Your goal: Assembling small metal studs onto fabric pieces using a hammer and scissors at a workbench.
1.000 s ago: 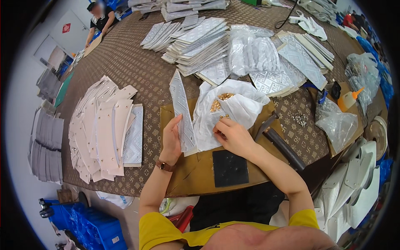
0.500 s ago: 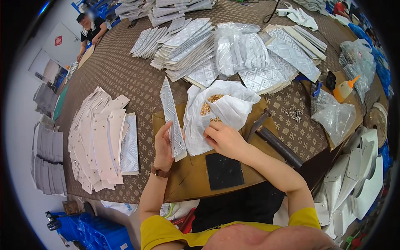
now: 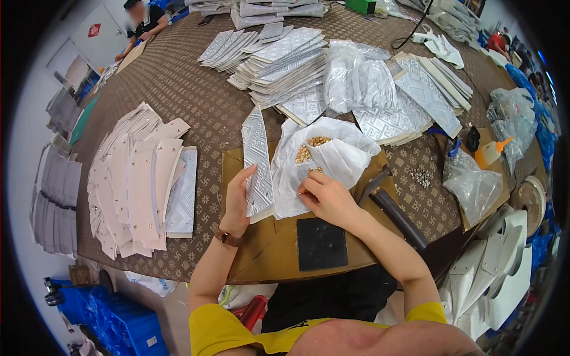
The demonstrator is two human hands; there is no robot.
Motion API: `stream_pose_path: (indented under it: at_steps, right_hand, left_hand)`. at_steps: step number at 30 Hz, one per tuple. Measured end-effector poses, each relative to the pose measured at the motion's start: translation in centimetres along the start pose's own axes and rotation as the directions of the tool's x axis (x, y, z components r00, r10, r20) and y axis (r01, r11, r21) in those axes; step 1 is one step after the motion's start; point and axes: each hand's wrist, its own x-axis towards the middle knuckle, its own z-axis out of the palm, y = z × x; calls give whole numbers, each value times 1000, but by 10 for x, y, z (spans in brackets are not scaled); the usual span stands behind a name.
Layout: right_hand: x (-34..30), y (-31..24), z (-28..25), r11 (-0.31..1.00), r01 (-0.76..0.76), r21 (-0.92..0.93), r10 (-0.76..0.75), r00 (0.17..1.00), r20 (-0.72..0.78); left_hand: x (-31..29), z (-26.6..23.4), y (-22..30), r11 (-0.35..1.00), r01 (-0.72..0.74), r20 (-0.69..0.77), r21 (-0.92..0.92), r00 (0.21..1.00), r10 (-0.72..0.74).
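Note:
My left hand [image 3: 238, 199] grips a long silver-grey patterned panel [image 3: 257, 163] with a pointed top, held on edge beside a white cloth-like sheet [image 3: 350, 151]. Small gold-coloured studs [image 3: 303, 154] lie heaped in the sheet's folds. Over its near side, my right hand [image 3: 329, 200] has its fingers drawn together close to a few loose studs; whatever is in the fingertips is too small to make out. Both hands are above a brown board [image 3: 261, 258]. A square black pad [image 3: 321, 244] lies on it, below my right hand.
At left is a pile of cream panels with studs [image 3: 139, 184]. A hammer [image 3: 374, 185] and a dark bar [image 3: 399, 218] lie right of my hand. Patterned panels [image 3: 291, 65] are stacked behind, beside a plastic-wrapped bundle [image 3: 359, 80]. A person [image 3: 145, 24] sits far left.
The view has shifted a little. The panel in my left hand has turned to show more of its patterned face. My right hand stays at the studs, its fingers slightly moved.

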Motion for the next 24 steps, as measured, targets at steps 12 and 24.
stream_pose_path:
  at_steps: [12,24]
  right_hand:
    - [1,3,-2,998,48,-27,-48,999,-8]
    - [-2,-1,-1,998,33,-44,-33,999,7]
  left_hand:
    - [11,-12,-5,1000,13,-40,-19,999,-14]
    - [12,-19,-8,995,29,31,-99,999,-26]
